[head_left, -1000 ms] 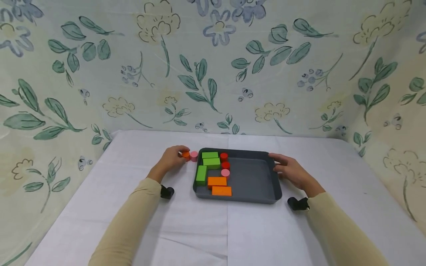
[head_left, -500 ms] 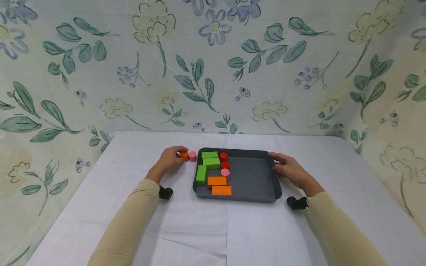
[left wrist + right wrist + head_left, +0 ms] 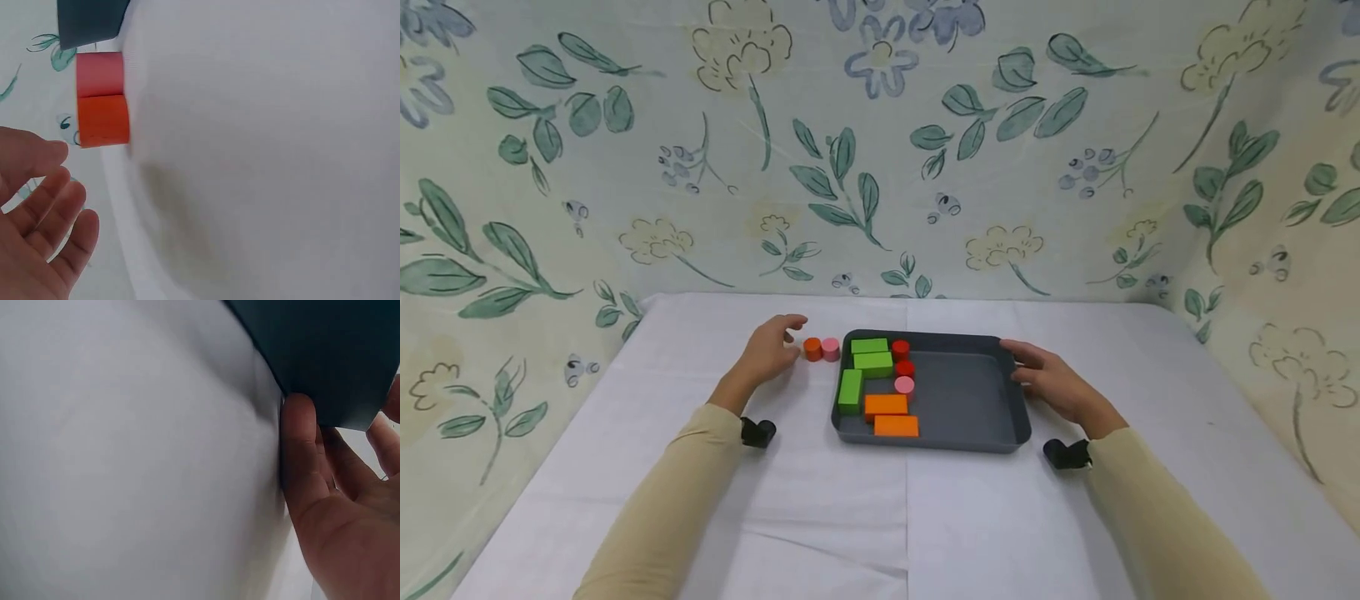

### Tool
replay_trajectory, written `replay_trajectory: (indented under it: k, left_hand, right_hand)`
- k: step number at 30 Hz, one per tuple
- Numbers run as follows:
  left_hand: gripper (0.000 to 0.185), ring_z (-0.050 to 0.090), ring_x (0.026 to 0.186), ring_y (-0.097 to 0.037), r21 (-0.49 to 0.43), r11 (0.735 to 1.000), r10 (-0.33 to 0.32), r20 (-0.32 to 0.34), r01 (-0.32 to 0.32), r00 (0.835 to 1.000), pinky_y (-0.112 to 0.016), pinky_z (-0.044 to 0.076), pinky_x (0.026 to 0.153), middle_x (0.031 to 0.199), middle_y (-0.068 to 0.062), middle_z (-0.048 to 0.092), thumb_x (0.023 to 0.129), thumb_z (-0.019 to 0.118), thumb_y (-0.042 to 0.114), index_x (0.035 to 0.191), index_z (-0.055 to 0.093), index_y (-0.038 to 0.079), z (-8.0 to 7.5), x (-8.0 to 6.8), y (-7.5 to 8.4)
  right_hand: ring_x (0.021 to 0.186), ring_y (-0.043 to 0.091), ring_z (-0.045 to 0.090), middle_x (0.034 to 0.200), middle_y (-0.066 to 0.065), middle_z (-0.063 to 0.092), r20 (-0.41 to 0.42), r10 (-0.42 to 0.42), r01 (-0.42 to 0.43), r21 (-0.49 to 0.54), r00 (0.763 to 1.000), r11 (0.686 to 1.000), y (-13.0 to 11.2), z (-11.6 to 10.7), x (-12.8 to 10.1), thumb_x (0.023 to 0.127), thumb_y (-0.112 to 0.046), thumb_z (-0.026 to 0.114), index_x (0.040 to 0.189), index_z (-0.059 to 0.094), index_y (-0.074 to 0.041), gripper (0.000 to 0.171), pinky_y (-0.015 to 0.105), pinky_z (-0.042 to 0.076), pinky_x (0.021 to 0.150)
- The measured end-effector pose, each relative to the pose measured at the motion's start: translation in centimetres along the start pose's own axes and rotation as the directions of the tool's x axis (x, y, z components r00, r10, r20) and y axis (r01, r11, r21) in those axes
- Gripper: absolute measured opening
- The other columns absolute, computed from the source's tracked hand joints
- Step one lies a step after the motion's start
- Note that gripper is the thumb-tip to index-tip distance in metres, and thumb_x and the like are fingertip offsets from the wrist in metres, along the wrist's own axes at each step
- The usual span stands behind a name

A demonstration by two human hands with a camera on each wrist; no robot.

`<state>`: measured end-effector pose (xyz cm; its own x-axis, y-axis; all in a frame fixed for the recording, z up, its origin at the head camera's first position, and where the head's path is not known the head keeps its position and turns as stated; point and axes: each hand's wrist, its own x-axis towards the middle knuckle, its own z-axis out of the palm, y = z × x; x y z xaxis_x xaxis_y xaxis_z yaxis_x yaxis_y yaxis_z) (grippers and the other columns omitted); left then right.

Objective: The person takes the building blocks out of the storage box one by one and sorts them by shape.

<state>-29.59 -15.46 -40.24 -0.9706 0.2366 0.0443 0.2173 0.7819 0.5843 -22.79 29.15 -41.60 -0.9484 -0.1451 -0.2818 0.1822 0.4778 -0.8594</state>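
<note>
my left hand point(image 3: 769, 350) hovers just left of the orange cylinder point(image 3: 812, 348), fingers loosely spread and holding nothing; that cylinder touches the pink cylinder point(image 3: 831, 348), which stands just outside the gray tray point(image 3: 992, 440). my right hand point(image 3: 1051, 382) braces the tray's right rim with relaxed fingers, likely steadying it. the tray's right half offers open room.

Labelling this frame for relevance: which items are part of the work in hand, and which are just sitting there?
In the work:
orange cylinder, nearest the left hand, not touched
pink cylinder beside it, outside the tray
grey tray, right hand at its far right corner

Lying about:
green blocks, orange blocks, red cylinders, second pink cylinder, all in the tray
</note>
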Motion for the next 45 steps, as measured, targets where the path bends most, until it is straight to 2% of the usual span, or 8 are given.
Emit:
replay_trajectory:
  k: [6,10,16,20,23,33,38,45]
  left_hand:
    - [0.047,0.060,0.116,-0.032,0.049,0.992,0.121,-0.049,-0.119,0.991,-0.046,0.053,0.100,0.133,-0.015,0.061,0.092,0.060,0.008,0.138,0.053,0.007,-1.6,-0.3,3.3]
    - [0.040,0.062,0.113,-0.028,0.074,0.977,0.195,0.064,-0.199,0.979,-0.043,0.054,0.098,0.130,-0.012,0.064,0.093,0.061,0.010,0.133,0.059,0.008,-1.5,-0.5,6.8]
    - [0.035,0.062,0.116,-0.025,0.158,0.928,0.274,0.330,-0.339,0.903,-0.040,0.054,0.101,0.130,-0.008,0.066,0.095,0.061,0.009,0.130,0.065,0.009,-0.2,-1.1,11.7]
    - [0.031,0.062,0.109,-0.022,0.176,0.904,0.294,0.408,-0.390,0.864,-0.036,0.056,0.094,0.125,-0.006,0.069,0.095,0.059,0.007,0.125,0.069,0.011,1.0,-1.4,13.5]
    - [0.029,0.060,0.098,-0.020,0.195,0.895,0.291,0.425,-0.400,0.857,-0.030,0.055,0.083,0.123,-0.004,0.069,0.097,0.056,0.008,0.121,0.071,0.013,2.0,-1.3,14.1]
    - [0.031,0.062,0.101,-0.016,0.227,0.883,0.276,0.456,-0.410,0.846,-0.031,0.056,0.090,0.121,-0.001,0.069,0.095,0.059,0.007,0.122,0.070,0.017,3.5,-0.6,13.7]
    - [0.030,0.057,0.103,-0.016,0.243,0.862,0.291,0.483,-0.446,0.826,-0.030,0.054,0.094,0.118,0.000,0.067,0.098,0.058,0.013,0.125,0.068,0.019,4.7,-0.9,13.1]
    - [0.026,0.055,0.097,-0.016,0.324,0.851,0.238,0.465,-0.414,0.853,-0.029,0.053,0.090,0.110,-0.001,0.062,0.098,0.060,0.020,0.122,0.068,0.022,6.0,-1.3,13.4]
  right_hand:
    - [0.151,0.048,0.015,0.167,0.020,0.005,0.038,0.008,-0.010,0.038,0.999,0.999,0.4,-0.8,-0.4,0.099,-0.008,0.048,0.160,0.019,-0.022,0.069,0.066,0.024,0.117]
    - [0.151,0.048,0.016,0.167,0.021,0.005,0.055,0.014,-0.017,0.056,0.998,0.998,0.7,-1.0,-0.4,0.100,-0.011,0.051,0.160,0.016,-0.024,0.071,0.066,0.022,0.118]
    - [0.151,0.048,0.015,0.167,0.022,0.006,0.070,-0.005,-0.001,0.077,0.998,0.997,0.9,-0.8,-0.1,0.099,-0.011,0.052,0.159,0.016,-0.021,0.071,0.066,0.021,0.118]
    - [0.152,0.048,0.014,0.167,0.022,0.006,0.068,0.001,-0.007,0.081,0.998,0.997,0.7,-0.7,-0.1,0.098,-0.009,0.052,0.159,0.016,-0.021,0.071,0.066,0.020,0.118]
    - [0.152,0.047,0.013,0.167,0.021,0.006,0.066,0.007,-0.013,0.086,0.998,0.996,0.7,-0.8,-0.1,0.099,-0.009,0.052,0.159,0.016,-0.021,0.071,0.066,0.020,0.118]
    - [0.152,0.047,0.013,0.167,0.022,0.006,0.067,-0.005,-0.001,0.083,0.998,0.997,0.8,-1.0,-0.1,0.100,-0.011,0.051,0.159,0.017,-0.021,0.069,0.065,0.020,0.119]
    - [0.152,0.047,0.013,0.166,0.022,0.006,0.072,-0.007,0.002,0.078,0.997,0.997,0.7,-0.9,0.1,0.100,-0.011,0.051,0.159,0.016,-0.020,0.070,0.065,0.021,0.119]
    - [0.151,0.048,0.015,0.167,0.022,0.004,0.071,0.003,-0.008,0.077,0.997,0.997,0.8,-0.7,0.2,0.099,-0.011,0.052,0.159,0.015,-0.020,0.071,0.064,0.021,0.119]
